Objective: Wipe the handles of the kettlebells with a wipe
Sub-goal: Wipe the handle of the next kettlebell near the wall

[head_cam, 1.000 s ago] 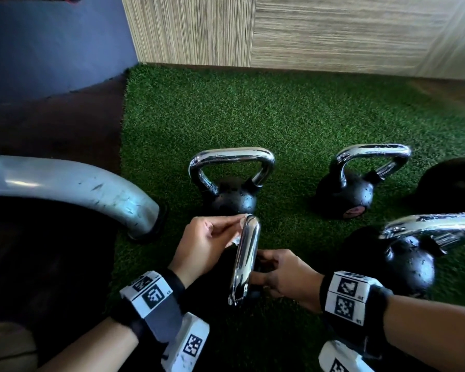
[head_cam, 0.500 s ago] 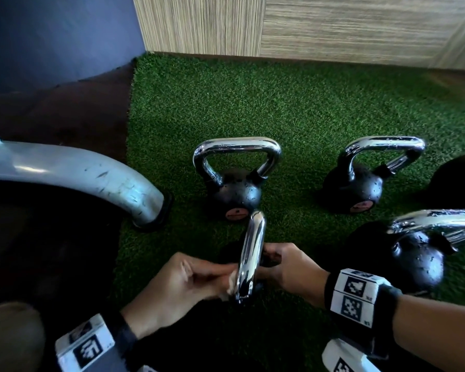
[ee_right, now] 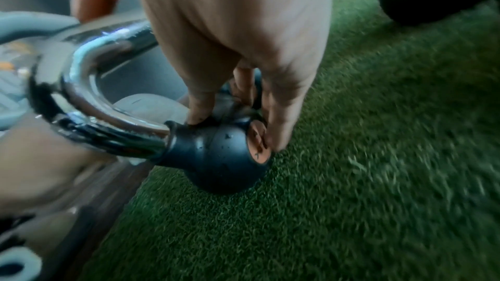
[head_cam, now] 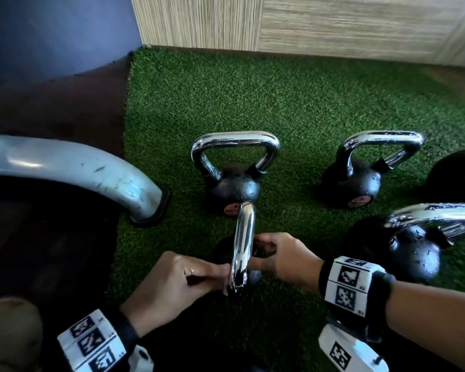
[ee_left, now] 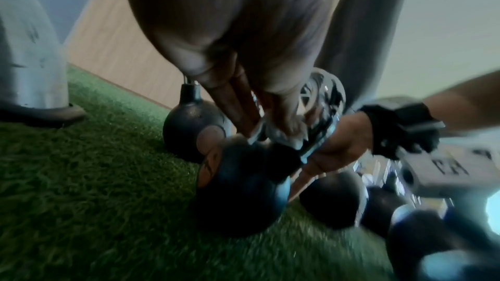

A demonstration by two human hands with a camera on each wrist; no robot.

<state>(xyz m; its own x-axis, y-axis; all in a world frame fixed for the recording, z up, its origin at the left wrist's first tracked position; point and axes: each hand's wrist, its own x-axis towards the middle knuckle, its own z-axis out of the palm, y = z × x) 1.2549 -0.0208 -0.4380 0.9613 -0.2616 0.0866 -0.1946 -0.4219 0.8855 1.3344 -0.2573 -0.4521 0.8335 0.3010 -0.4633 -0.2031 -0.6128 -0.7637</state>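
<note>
The nearest kettlebell stands on the turf with its chrome handle (head_cam: 243, 245) edge-on to me. My left hand (head_cam: 212, 275) pinches a small white wipe (ee_left: 284, 134) against the near, lower end of that handle. From the other side, my right hand (head_cam: 263, 251) grips the kettlebell's black body (ee_right: 216, 157), fingers curled over its top by the orange end cap. The head view shows only a sliver of the wipe (head_cam: 225, 290) under the left fingertips.
Two more chrome-handled kettlebells (head_cam: 234, 183) (head_cam: 352, 183) stand behind on the green turf (head_cam: 279, 103), a third (head_cam: 414, 251) is close on the right. A grey metal machine leg (head_cam: 78, 165) ends at the turf's left edge. A wood-panel wall lies beyond.
My left hand has slid with the wipe from the far end of the handle down to its near end. The right hand has stayed on the kettlebell's body.
</note>
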